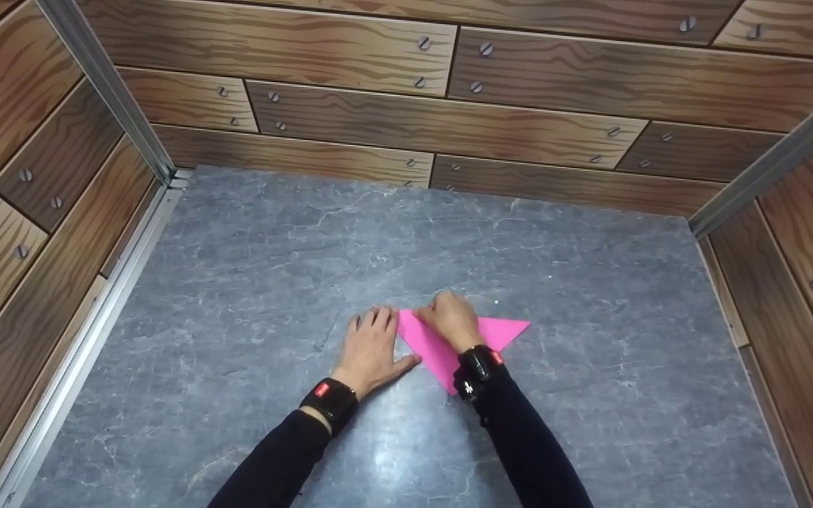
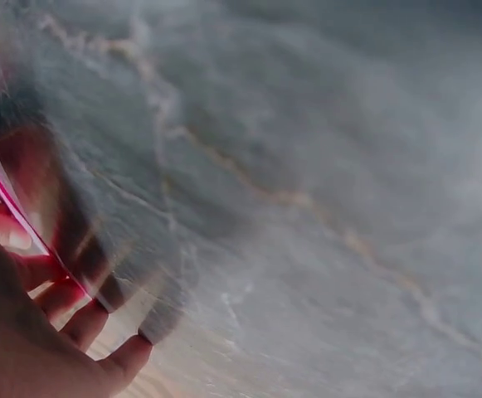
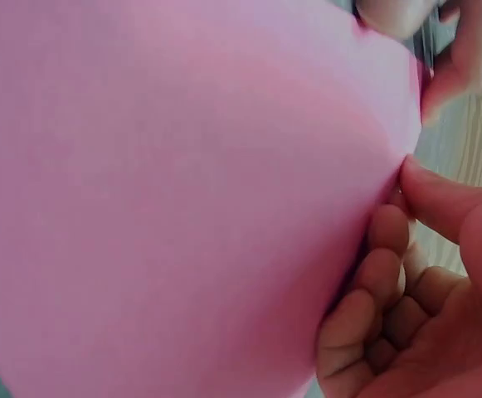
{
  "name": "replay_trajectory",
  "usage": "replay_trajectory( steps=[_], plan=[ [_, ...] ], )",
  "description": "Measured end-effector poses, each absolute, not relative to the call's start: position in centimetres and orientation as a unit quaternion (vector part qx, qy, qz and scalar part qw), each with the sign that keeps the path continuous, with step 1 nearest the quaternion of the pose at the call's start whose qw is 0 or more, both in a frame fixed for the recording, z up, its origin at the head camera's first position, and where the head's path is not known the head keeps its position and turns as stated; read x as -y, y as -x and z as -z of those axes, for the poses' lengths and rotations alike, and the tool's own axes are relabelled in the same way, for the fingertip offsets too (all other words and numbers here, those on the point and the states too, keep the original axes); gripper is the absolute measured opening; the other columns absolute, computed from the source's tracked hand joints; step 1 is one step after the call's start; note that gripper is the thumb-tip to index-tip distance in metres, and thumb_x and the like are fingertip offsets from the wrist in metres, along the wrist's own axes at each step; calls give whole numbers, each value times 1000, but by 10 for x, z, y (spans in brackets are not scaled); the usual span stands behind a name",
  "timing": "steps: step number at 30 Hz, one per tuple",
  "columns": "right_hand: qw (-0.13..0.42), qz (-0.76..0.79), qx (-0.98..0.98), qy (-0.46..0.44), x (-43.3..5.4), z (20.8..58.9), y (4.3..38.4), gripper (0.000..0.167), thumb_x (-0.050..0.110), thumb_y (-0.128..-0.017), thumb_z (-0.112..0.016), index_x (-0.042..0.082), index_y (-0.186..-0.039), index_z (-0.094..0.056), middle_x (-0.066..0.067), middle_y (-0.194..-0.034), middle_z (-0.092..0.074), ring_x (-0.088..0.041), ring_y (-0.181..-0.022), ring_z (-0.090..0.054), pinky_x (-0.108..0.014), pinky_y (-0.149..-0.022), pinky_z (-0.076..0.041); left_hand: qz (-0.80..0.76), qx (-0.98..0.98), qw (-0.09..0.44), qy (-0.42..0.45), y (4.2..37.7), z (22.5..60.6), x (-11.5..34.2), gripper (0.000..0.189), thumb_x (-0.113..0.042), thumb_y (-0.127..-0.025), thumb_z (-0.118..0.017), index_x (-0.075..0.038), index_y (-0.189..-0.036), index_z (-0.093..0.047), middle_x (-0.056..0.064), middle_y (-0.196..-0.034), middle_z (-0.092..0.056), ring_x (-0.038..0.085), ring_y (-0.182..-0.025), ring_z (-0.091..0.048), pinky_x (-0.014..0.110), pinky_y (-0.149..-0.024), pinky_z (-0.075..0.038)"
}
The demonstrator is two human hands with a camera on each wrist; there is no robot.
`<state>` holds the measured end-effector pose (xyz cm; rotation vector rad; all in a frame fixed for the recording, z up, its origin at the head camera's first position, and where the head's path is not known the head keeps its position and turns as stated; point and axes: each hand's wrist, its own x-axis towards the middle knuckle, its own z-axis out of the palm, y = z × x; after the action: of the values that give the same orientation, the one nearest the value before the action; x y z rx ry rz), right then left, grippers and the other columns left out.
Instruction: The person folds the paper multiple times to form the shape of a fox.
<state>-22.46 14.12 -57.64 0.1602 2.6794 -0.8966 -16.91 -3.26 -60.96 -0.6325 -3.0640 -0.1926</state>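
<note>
A folded sheet of pink paper lies on the grey marbled table, with one pointed corner to the right and another toward the person. My left hand rests flat at the paper's left side, fingers spread; its thumb tip touches the lower left edge. Over the paper's upper part, my right hand has its fingers curled. Seen from the right wrist, the thumb and forefinger of that hand pinch the paper's edge, and the sheet fills most of the view. The right hand and wrist hide the paper's middle from the head camera.
The grey marbled table extends around the hands. Wood-patterned panels stand at the back and both sides, with metal rails along the corners and left edge. Both wrists wear black bands.
</note>
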Motion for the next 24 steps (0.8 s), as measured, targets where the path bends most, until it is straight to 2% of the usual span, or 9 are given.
replay_trajectory(
  steps=[5,10,24],
  plan=[
    [174,313,-932,-64,-152,574,229,40,26,-95,-74,13,-62,-55,0,-60,-55,-12,-51,-52,-22,-44,-42,72,977,17,202,168,610,34,100,-80,-88,-55,-3,-151,-47,14,-145,-52,33,-134,-49,56,-110,-42],
    [185,314,-928,-76,-174,571,229,35,26,-93,-73,13,-64,-58,0,-60,-56,-13,-52,-49,-23,-44,-39,75,975,27,205,167,612,34,98,-79,-89,-55,-2,-150,-49,14,-143,-53,34,-133,-49,56,-110,-42],
    [154,333,-927,-77,-260,568,218,36,22,-91,-73,14,-61,-55,3,-56,-52,-12,-51,-46,-24,-47,-37,69,977,2,201,168,608,32,99,-79,-89,-54,-2,-152,-46,15,-146,-49,34,-136,-47,57,-112,-40]
  ],
)
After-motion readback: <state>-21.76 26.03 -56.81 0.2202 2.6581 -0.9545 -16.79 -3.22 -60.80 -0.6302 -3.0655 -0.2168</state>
